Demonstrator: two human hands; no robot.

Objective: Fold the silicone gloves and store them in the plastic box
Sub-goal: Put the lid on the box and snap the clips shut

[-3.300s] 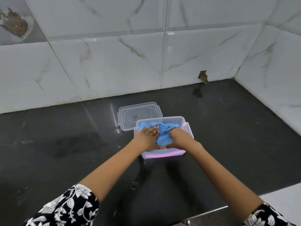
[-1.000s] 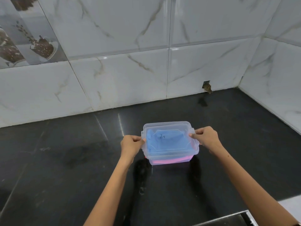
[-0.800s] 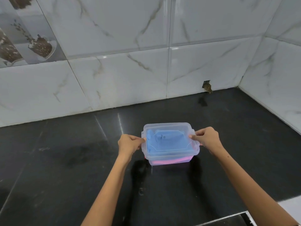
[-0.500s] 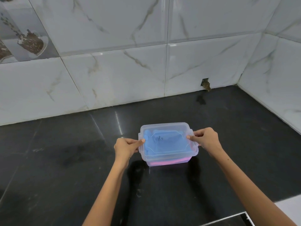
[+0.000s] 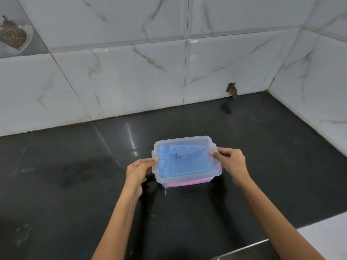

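On a glossy black table (image 5: 75, 184), the left hand (image 5: 137, 171) and right hand (image 5: 231, 162) each pinch an end of a lidded clear plastic box (image 5: 187, 182); blue silicone gloves (image 5: 185, 163) lie folded inside, beneath an unreadable scrawl on the lid (image 5: 189, 145); marble tiles (image 5: 131, 77) behind.

Blue gloves (image 5: 185, 162) lay over pink in the clear box (image 5: 187, 182); the surface (image 5: 75, 184) was black; grey-veined white tiles (image 5: 131, 76) stood at twelve o'clock
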